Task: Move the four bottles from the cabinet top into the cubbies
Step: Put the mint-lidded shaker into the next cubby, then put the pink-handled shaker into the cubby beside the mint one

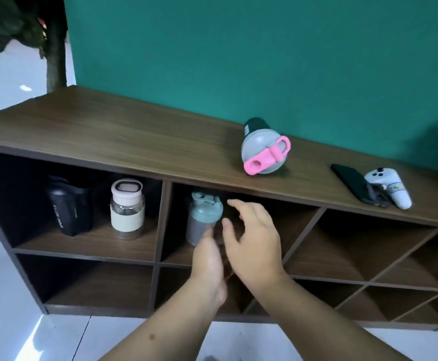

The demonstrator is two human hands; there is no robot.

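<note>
A bottle with a grey lid and pink strap stands on the brown cabinet top near the green wall. In the upper left cubby stand a black bottle and a clear bottle with a cream sleeve and lid. A grey bottle with a teal lid stands upright in the upper middle cubby. My left hand is just in front of its base, fingers loose, holding nothing. My right hand hovers open to the right of that bottle, apart from it.
A black phone and a white controller lie on the cabinet top at the right. Diamond-shaped cubbies fill the right part of the cabinet. Lower square cubbies sit below. A dark plant stands at the far left.
</note>
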